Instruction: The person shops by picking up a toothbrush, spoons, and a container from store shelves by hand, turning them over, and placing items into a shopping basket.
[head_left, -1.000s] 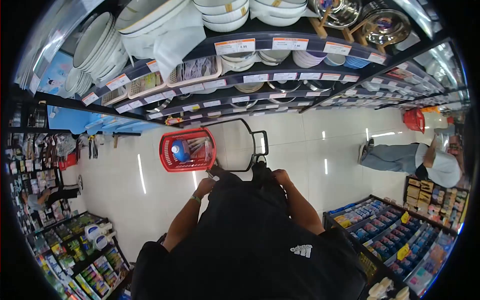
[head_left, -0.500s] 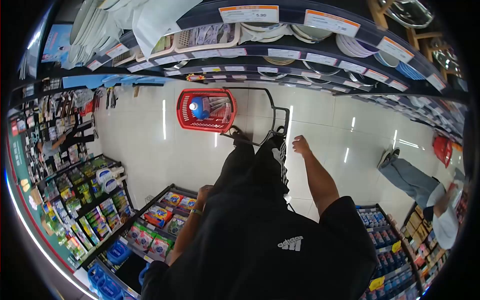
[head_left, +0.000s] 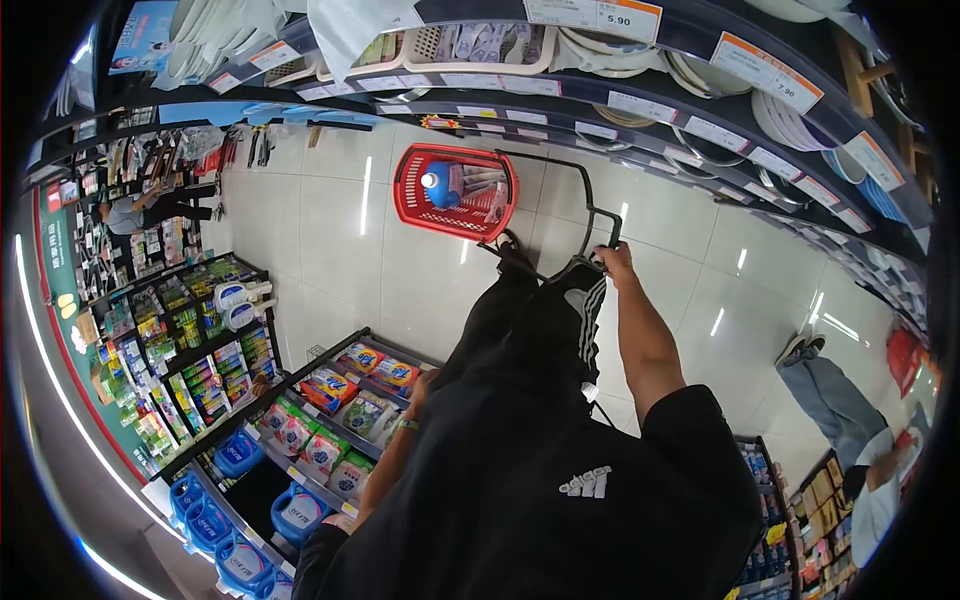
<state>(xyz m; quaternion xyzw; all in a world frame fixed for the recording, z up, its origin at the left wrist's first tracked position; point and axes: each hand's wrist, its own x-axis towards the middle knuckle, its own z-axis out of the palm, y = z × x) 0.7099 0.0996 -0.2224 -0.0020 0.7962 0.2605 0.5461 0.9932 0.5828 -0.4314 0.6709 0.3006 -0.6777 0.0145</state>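
Note:
A red shopping basket [head_left: 412,205] stands on the floor, holding a blue bottle [head_left: 445,186] with a white cap and some long packaged items [head_left: 482,180]. Its black pull handle [head_left: 590,190] reaches up to the right. My right hand [head_left: 615,260] is closed round the end of that handle, beside my right leg. My left hand [head_left: 424,385] hangs at my left side, near the detergent shelf, partly covered by my shirt; its fingers are hard to make out.
Shelves of bowls and plates [head_left: 490,85] run along the top. Detergent packs [head_left: 325,388] and blue jugs [head_left: 300,512] fill a shelf at lower left. One person [head_left: 830,390] stands at the right and another [head_left: 150,210] at the far left. Tiled floor [head_left: 330,260] lies between.
My right hand, free of the handle half a second ago, has taken hold of it. The view has turned, bringing the shelves closer and showing more of the detergent shelf at lower left.

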